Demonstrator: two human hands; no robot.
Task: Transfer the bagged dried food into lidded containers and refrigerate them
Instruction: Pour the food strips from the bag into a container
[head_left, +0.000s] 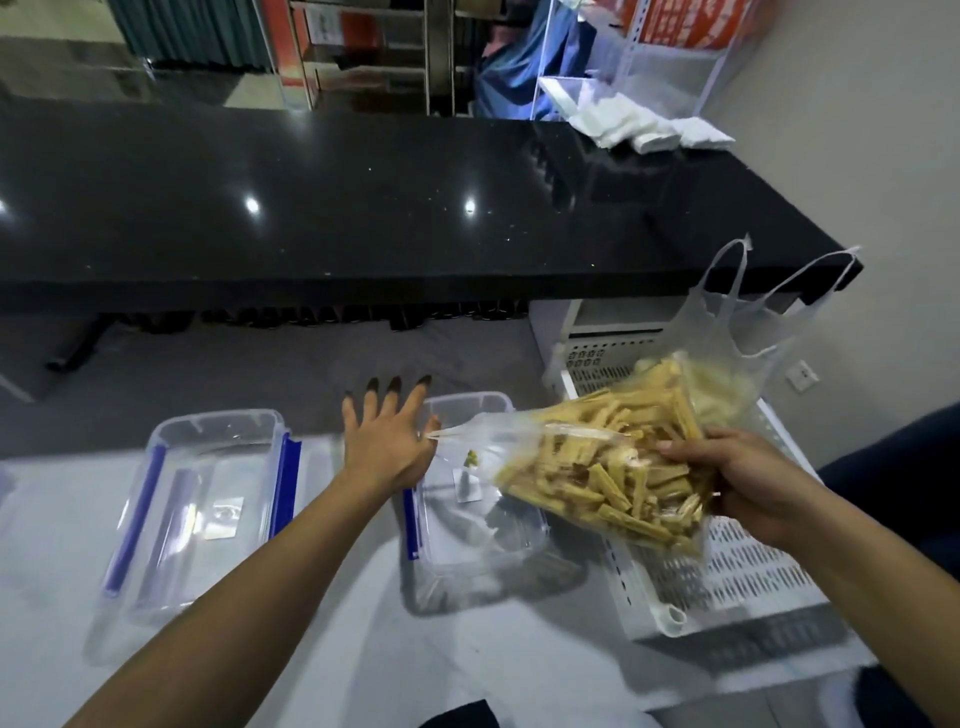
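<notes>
My right hand (748, 483) grips a clear plastic bag of yellow dried food sticks (597, 467) from its bottom end and holds it tilted on its side. The bag's mouth points left over an open clear container (467, 556) with a blue clip, which holds only a few small bits. My left hand (384, 441) is at the bag's mouth. Its thumb pinches the stretched plastic edge while the other fingers are spread straight. A second clear container with blue clips (202, 509) lies further left on the white table (322, 649).
A white perforated basket (727, 587) stands at the right table edge, and a thin handled plastic bag with pale contents (727, 338) rises from it. A black counter (363, 208) runs across behind, with white cloths (649, 130) at its far right end.
</notes>
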